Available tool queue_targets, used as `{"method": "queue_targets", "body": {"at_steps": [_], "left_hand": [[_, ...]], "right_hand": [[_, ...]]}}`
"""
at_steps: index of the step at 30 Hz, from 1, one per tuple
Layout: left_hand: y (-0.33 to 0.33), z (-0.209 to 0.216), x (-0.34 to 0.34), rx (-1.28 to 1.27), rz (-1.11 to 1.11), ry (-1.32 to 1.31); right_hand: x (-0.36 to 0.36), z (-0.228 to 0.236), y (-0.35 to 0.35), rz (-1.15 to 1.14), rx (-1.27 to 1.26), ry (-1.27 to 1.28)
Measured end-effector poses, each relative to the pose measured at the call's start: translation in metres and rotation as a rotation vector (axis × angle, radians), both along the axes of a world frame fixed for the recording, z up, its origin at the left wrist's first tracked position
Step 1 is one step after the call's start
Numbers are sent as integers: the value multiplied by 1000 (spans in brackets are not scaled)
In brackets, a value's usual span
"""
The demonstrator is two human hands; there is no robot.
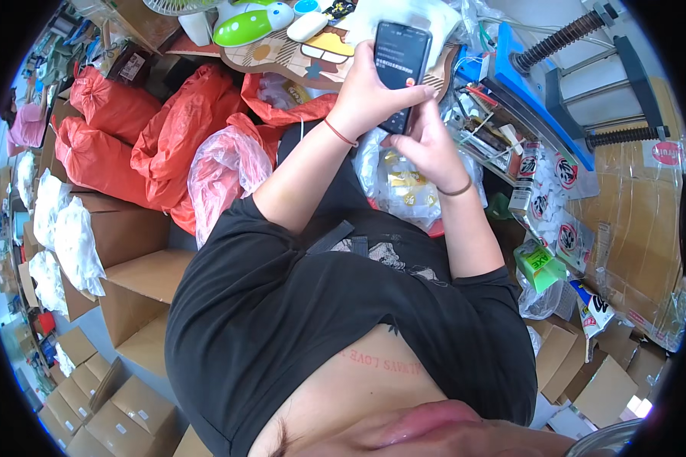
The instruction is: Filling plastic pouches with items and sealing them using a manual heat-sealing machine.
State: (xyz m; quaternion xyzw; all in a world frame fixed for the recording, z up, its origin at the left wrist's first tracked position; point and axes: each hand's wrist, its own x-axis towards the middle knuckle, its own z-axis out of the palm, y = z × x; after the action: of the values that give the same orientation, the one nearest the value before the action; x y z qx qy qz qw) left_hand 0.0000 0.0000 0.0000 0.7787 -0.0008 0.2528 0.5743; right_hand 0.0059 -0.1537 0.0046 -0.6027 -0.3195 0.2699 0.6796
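Observation:
A dark smartphone (404, 65) with a lit screen is held up in front of me, over the near edge of the table. My left hand (367, 97) is closed round its left side, with the thumb lying across the lower screen. Lower down, my right hand (431, 152) grips the phone's bottom right part, its thumb by the bottom edge. The fingers behind the phone are mostly hidden. A reddish cord circles my left wrist and a brown band my right one. Below my hands lies a clear plastic bag (408, 186) with yellow-printed packets inside.
The patterned table mat (263, 55) bears a white computer mouse (308, 27) and a green-and-white device (251, 23). Stuffed red bags (103, 156) stand at left, above open cardboard boxes (133, 236). At right are a blue metal frame (537, 87) with threaded rods, and crumpled packaging (552, 198).

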Motion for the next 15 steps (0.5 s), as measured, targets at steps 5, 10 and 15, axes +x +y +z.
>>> {"method": "queue_targets", "body": {"at_steps": [5, 10, 15], "left_hand": [[32, -4, 35, -312, -104, 73], [117, 11, 137, 88, 456, -248], [185, -4, 238, 342, 757, -324]], "right_hand": [[-18, 1, -19, -134, -123, -252], [-43, -3, -85, -67, -461, -446], [-84, -22, -133, -9, -641, -315]]}}
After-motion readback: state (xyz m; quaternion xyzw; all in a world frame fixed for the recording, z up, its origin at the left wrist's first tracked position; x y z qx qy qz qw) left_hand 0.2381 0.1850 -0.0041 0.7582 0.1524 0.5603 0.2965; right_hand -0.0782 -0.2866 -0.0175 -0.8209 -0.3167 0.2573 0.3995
